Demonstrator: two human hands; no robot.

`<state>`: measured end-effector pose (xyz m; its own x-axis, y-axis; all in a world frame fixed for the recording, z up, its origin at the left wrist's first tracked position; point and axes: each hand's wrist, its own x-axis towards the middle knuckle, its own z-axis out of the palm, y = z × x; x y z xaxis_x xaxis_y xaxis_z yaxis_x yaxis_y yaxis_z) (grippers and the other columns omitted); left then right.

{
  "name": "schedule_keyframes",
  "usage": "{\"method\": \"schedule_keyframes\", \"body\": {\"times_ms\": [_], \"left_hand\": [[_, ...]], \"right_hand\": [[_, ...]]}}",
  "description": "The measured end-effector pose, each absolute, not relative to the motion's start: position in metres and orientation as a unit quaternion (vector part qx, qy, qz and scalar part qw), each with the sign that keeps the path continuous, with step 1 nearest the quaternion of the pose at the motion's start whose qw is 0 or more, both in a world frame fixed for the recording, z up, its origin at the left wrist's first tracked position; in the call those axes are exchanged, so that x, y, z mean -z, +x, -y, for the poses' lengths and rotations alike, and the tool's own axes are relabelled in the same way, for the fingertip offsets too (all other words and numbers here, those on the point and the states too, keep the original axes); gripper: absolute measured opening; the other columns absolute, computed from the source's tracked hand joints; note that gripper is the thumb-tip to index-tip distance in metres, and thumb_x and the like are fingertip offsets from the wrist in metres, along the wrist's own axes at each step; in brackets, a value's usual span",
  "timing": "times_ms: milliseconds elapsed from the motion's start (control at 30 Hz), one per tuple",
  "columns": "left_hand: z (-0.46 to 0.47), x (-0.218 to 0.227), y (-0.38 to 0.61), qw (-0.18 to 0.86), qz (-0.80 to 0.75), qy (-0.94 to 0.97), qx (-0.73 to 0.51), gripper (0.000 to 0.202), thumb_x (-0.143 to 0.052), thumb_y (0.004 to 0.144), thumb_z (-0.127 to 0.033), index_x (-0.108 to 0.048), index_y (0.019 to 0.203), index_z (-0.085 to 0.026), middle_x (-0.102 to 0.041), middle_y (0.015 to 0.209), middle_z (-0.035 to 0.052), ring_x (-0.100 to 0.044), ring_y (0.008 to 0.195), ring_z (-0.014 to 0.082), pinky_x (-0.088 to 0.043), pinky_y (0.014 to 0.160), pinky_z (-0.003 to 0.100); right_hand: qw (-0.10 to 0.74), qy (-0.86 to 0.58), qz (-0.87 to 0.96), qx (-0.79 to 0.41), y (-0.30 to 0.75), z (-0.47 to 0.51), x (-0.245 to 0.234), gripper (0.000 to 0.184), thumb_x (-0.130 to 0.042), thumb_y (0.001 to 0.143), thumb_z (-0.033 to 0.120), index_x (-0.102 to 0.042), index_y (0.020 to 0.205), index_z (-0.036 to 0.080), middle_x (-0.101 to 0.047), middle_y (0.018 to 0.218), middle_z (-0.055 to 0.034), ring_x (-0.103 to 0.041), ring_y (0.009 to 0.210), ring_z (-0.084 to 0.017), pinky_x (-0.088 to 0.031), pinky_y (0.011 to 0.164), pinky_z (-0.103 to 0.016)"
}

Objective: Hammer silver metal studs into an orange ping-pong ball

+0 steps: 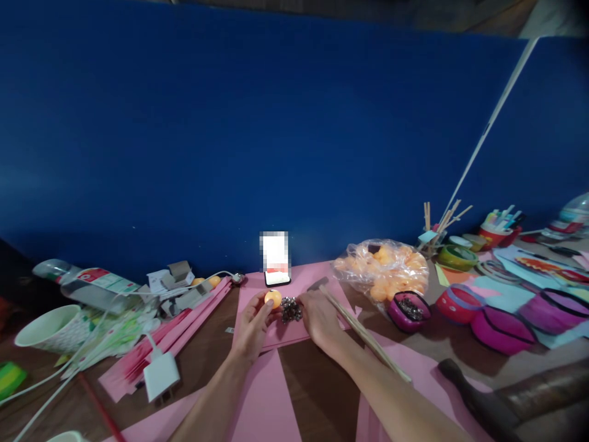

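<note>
1. Fingers (262,311) of the left hand (251,326) pinch the orange ball (273,298), lower centre; a light grip suits it.
2. Right hand (319,316) beside the shiny metal cluster (291,310); its grip, can't tell.
3. Pink paper (281,334) below: best kept flat.

No lettering is legible; the label (107,280) on the left bottle (85,288) is blurred.

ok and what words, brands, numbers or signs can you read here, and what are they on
None can be read.
Left bottle's label: too blurred.
Right bottle's label: too small and blurred.
Phone screen: pixelated and washed out.
Orange ball in the left hand: no legible lettering.
</note>
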<state>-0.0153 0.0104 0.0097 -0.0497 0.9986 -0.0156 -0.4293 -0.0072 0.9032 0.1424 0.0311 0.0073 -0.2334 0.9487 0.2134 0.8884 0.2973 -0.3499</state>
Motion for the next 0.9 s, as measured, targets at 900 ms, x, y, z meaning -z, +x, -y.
{"method": "schedule_keyframes", "body": {"times_ms": [900], "left_hand": [[-0.0103, -0.0072, -0.0162, 0.582, -0.393, 0.377, -0.604, 0.038, -0.064, 0.067, -0.032, -0.055, 0.101, -0.018, -0.061, 0.088, 0.0044, -0.059, 0.072, 0.0125, -0.047, 0.066, 0.025]], "right_hand": [[0.275, -0.574, 0.766, -0.092, 0.1439, -0.0304, -0.0047, 0.011, -0.048, 0.080, 0.020, -0.059, 0.084, 0.019, -0.062, 0.081, -0.0029, -0.054, 0.077, -0.016, -0.033, 0.065, -0.024]]}}
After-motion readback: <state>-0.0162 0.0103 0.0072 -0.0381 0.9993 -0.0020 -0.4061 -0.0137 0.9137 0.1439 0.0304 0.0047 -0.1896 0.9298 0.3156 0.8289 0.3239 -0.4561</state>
